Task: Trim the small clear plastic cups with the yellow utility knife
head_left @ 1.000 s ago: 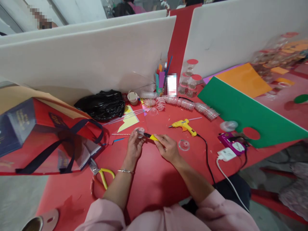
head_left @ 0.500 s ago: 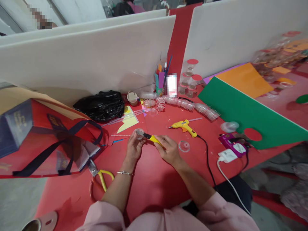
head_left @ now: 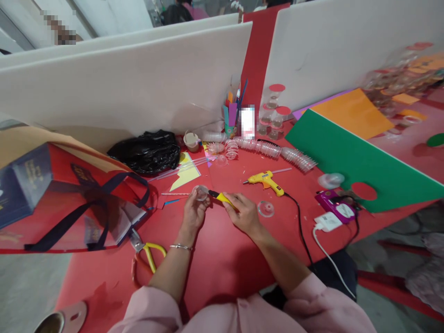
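My left hand (head_left: 194,213) is closed around a small clear plastic cup (head_left: 200,192), its round end facing up and to the right. In my right hand (head_left: 244,213) is a yellow utility knife (head_left: 224,200) with a black front part, held in a closed grip. The knife's front end points left and lies close to the cup's edge; whether it touches the cup, I cannot tell. Right of my right hand, a clear plastic lid (head_left: 265,209) lies flat. Beyond it rests a yellow glue gun (head_left: 265,180), nozzle to the left.
Yellow-handled shears (head_left: 149,253) lie left of my left forearm, beside a large red bag (head_left: 69,199). A black plastic bag (head_left: 147,151) and rows of nested clear cups (head_left: 260,148) line the back. Green board (head_left: 354,162) and a purple power strip (head_left: 335,206) occupy the right.
The knife has drawn back slightly to the right; its grey blade, earlier across the cup, no longer shows there. The cup now shows more fully in my left hand.
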The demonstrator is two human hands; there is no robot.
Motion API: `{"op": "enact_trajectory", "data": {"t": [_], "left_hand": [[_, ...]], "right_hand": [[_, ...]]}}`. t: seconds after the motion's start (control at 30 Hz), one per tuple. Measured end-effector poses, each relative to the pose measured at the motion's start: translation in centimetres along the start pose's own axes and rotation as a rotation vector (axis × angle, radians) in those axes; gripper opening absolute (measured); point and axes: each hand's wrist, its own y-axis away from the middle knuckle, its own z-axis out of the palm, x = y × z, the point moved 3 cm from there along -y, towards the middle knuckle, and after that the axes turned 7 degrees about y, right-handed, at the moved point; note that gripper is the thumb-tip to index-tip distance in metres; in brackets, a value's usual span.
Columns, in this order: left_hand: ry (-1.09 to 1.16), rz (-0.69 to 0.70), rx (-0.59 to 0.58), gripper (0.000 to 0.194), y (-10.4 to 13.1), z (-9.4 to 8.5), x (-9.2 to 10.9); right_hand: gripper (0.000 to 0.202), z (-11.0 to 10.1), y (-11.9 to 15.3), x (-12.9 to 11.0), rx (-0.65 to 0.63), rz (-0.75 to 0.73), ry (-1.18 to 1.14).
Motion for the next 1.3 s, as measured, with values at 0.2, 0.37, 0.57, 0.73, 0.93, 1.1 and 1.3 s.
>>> {"op": "enact_trajectory", "data": {"t": [0.2,0.37,0.57,0.73,0.93,1.1,1.3], "left_hand": [[-0.028,-0.009,-0.031,0.031,0.0,0.0,0.1],[-0.042,0.017,-0.059,0.032,0.0,0.1,0.1],[-0.038,0.004,-0.048,0.029,-0.2,-0.1,-0.1],[-0.016,0.003,-0.010,0.028,-0.2,-0.3,0.0],[-0.028,-0.014,-0.061,0.030,-0.1,-0.3,0.1],[-0.044,-0.003,-0.056,0.032,-0.1,-0.2,0.0],[-0.043,0.002,-0.058,0.027,-0.1,-0.2,-0.1]], "right_hand": [[0.037,-0.4,-0.2,0.8,0.058,0.060,0.025],[0.040,-0.4,-0.1,0.2,0.019,0.014,-0.079],[0.039,0.2,0.2,-0.2,-0.020,-0.013,-0.007],[0.040,0.1,0.0,0.0,-0.011,-0.045,0.028],[0.040,-0.5,-0.3,0.6,0.082,-0.002,0.062],[0.040,-0.4,-0.1,0.1,0.027,-0.022,-0.035],[0.038,0.0,0.1,0.0,-0.020,0.004,-0.023]]}}
